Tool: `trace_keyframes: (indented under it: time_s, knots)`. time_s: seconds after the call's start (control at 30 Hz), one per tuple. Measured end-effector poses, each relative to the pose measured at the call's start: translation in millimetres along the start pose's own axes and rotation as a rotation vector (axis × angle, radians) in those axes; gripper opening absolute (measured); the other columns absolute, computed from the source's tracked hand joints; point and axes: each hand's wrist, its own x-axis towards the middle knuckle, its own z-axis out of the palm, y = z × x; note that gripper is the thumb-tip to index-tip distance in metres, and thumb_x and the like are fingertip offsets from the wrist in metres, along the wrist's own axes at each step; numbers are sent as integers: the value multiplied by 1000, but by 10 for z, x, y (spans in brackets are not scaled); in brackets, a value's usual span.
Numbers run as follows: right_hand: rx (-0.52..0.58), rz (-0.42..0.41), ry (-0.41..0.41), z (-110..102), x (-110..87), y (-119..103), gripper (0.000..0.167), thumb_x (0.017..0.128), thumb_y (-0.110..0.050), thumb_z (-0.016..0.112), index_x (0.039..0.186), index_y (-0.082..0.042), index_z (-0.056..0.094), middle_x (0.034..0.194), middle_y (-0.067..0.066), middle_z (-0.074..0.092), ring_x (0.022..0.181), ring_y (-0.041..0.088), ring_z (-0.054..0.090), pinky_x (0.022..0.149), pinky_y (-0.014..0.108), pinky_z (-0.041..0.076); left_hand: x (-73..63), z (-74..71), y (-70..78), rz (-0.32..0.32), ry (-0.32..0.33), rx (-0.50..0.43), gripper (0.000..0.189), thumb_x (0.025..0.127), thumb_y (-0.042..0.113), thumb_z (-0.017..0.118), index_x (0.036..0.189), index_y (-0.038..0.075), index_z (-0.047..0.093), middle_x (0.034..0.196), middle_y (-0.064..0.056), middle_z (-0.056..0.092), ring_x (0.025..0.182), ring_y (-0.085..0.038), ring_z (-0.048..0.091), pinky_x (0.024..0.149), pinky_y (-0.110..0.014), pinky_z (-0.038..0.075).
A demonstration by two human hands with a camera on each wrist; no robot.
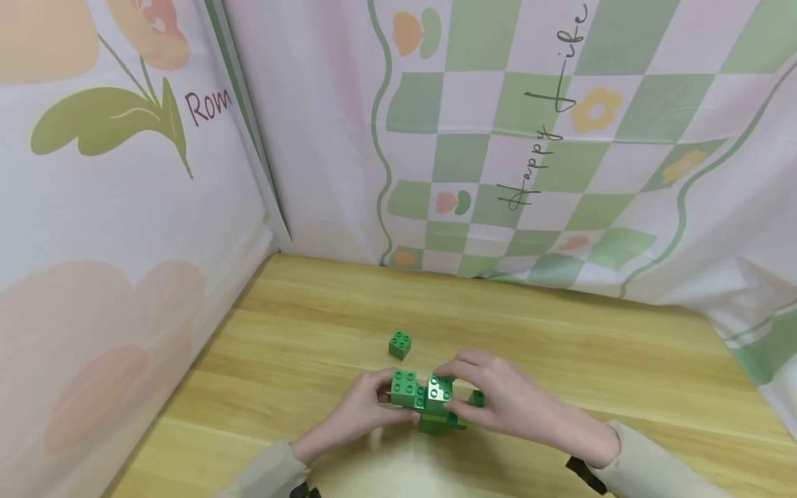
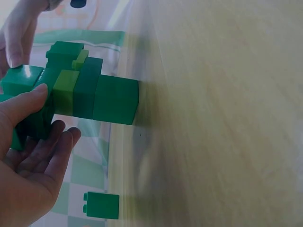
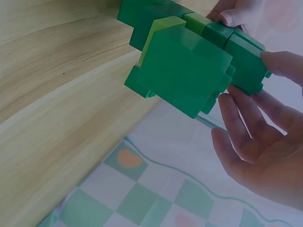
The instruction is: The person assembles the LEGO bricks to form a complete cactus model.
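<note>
A stacked build of green toy building bricks [image 1: 434, 423], with some lime bricks in it, stands at the front of the table. My left hand [image 1: 364, 409] grips its left side; in the left wrist view the thumb [image 2: 33, 101] lies on one face with fingers beneath. My right hand [image 1: 510, 400] pinches a studded green brick [image 1: 439, 391] at the top between thumb and fingers. Beside it sits another studded green brick [image 1: 404, 387] on the left of the build. The right wrist view shows a wide green side [image 3: 184, 68] of the build.
A loose green brick [image 1: 400, 344] lies on the wooden table [image 1: 311, 311] just beyond the hands. A patterned curtain [image 1: 479, 159] hangs along the back edge, and a printed cloth [image 1: 156, 228] borders the left side.
</note>
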Motion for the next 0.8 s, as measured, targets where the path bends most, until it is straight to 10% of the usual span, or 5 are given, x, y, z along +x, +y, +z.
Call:
trace_keyframes:
  time_s: [0.8]
  knots:
    - [114, 74, 0, 64, 29, 36, 30, 72, -9, 83, 99, -10, 71, 93, -3, 71, 84, 6, 67, 73, 23, 62, 18, -8, 7, 0, -14, -1, 45, 78, 12, 82, 119, 5, 65, 114, -16, 72, 93, -4, 70, 85, -19, 60]
